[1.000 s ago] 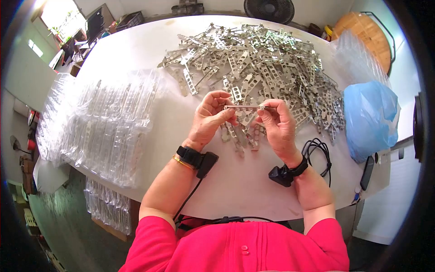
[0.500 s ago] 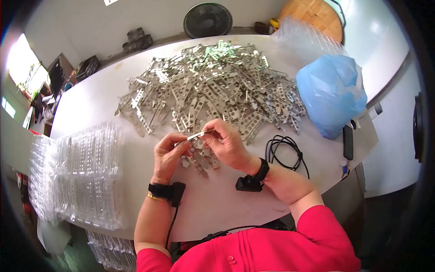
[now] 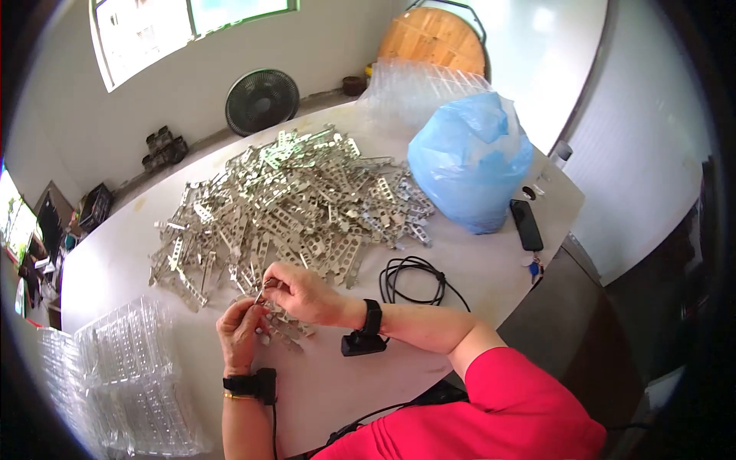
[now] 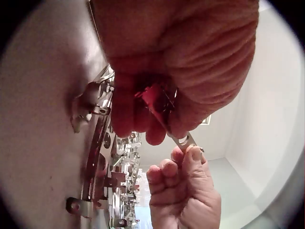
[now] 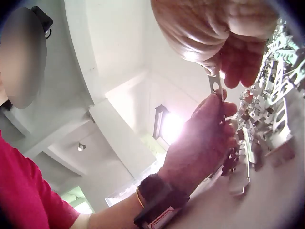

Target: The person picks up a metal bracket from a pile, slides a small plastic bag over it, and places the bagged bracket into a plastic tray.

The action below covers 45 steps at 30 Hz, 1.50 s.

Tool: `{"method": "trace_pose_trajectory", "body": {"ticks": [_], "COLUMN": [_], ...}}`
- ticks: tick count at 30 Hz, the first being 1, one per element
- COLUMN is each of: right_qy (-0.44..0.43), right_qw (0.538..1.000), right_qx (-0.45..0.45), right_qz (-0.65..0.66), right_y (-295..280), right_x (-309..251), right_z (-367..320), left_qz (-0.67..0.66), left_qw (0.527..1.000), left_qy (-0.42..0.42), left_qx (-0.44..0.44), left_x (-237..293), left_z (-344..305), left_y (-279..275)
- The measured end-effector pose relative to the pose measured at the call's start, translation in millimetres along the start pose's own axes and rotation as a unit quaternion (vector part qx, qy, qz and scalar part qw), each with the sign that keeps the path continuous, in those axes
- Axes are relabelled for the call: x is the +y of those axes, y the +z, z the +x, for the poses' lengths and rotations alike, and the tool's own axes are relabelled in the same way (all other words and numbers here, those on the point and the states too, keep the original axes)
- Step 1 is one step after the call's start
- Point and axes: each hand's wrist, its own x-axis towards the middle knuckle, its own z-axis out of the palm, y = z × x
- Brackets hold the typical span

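A thin metal strip with holes (image 4: 183, 141) is held between both hands, just above the near edge of a large heap of metal parts (image 3: 284, 207). One end is pinched by the left hand (image 3: 240, 331), its fingers curled round it; the right hand (image 3: 305, 296) pinches the other end between thumb and fingers. In the left wrist view the right hand (image 4: 186, 191) shows below the left. The right wrist view has the left hand (image 5: 198, 138) under the right, with a bit of the strip (image 5: 216, 83) between them. Fingers hide most of the strip.
Clear plastic trays (image 3: 134, 368) lie at the table's left. A blue plastic bag (image 3: 471, 165), a phone (image 3: 526, 225) with keys and a coiled black cable (image 3: 414, 282) are on the right. More clear plastic (image 3: 414, 88) lies behind the bag; a fan (image 3: 262, 102) stands beyond.
The head view has turned to the right, so table and hands appear further left. The strip, seen level between the hands earlier, is now steeply tilted. Both hands keep hold of it.
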Motion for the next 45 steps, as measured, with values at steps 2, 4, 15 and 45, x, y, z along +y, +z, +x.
{"method": "trace_pose_trajectory", "body": {"ticks": [2, 4, 15, 45], "right_qy": [-0.001, 0.01, -0.081, 0.194], "right_qw": [1.0, 0.998, 0.907, 0.748], "right_qx": [-0.006, -0.033, 0.405, 0.57], "right_qz": [-0.008, -0.051, -0.08, -0.28], "right_y": [-5, -13, -212, -447], "right_x": [-2, -15, -23, 79], "right_z": [5, 10, 82, 3], "left_qz": [-0.009, -0.01, -0.043, -0.025], "left_qw": [1.0, 1.0, 0.999, 0.999], "left_qy": [-0.016, -0.007, -0.009, -0.02], "left_qx": [0.02, 0.018, 0.027, 0.024], "left_x": [2, -5, -17, -7], "left_z": [0, 2, 5, 2], "left_y": [0, -4, -13, -8]}}
